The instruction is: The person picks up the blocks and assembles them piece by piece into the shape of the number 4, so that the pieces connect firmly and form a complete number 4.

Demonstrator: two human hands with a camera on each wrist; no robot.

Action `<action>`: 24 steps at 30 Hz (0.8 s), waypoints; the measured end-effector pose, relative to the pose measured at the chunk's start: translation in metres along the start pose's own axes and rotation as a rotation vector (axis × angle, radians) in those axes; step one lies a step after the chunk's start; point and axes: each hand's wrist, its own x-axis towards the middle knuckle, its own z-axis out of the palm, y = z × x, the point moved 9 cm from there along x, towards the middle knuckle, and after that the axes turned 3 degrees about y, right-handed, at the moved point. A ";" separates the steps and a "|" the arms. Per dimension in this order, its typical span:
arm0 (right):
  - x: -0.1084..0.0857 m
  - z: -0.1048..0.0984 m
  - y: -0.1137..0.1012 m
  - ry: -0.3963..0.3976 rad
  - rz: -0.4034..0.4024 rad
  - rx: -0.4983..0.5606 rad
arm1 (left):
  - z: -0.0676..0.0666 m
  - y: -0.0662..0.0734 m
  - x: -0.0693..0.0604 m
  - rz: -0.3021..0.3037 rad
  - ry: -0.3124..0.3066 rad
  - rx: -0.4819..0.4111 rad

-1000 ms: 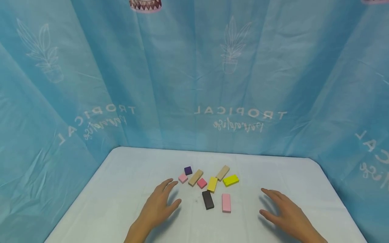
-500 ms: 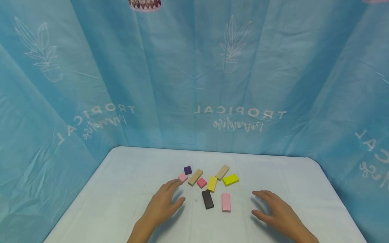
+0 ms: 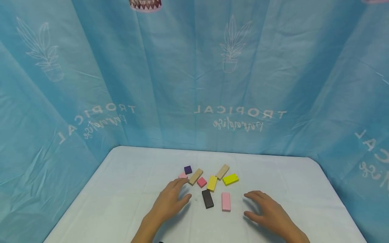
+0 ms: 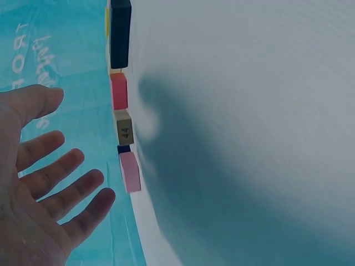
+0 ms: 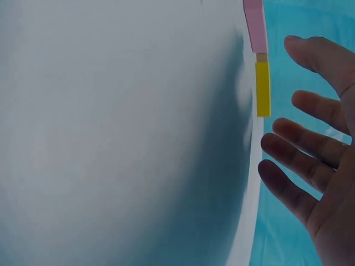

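I watch from a distance, and I judge that the step in hand is a reach toward the blocks, before any grasp. The left hand (image 3: 171, 201), at the lower middle of the head view, is empty, with thumb and fingers spread wide. The right hand (image 3: 268, 212), at the lower right, is also empty and wide. Both throw shadows on the white table (image 3: 273, 175), so I think they hover above it. The small pale pink block (image 3: 183, 175) lies just beyond the left fingertips, which partly cover it in the head view; the left wrist view shows a gap between them. The nearer wooden block (image 3: 196, 176) and the black block (image 3: 208, 199) are to the right of this hand. The long pink block (image 3: 226, 201) lies left of the right hand, well apart from its thumb. In my opinion, the next move calls for choosing one block, lowering the fingers around it, and narrowing them gently without pushing its neighbours.
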 end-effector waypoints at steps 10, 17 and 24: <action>0.005 0.009 -0.011 0.000 -0.036 -0.040 | 0.006 0.008 0.007 0.024 -0.012 -0.016; 0.009 0.014 -0.015 -0.040 -0.011 -0.026 | 0.011 0.012 0.010 0.054 -0.016 -0.032; 0.013 0.018 -0.024 -0.060 -0.041 -0.035 | 0.017 0.012 0.010 0.051 -0.036 -0.039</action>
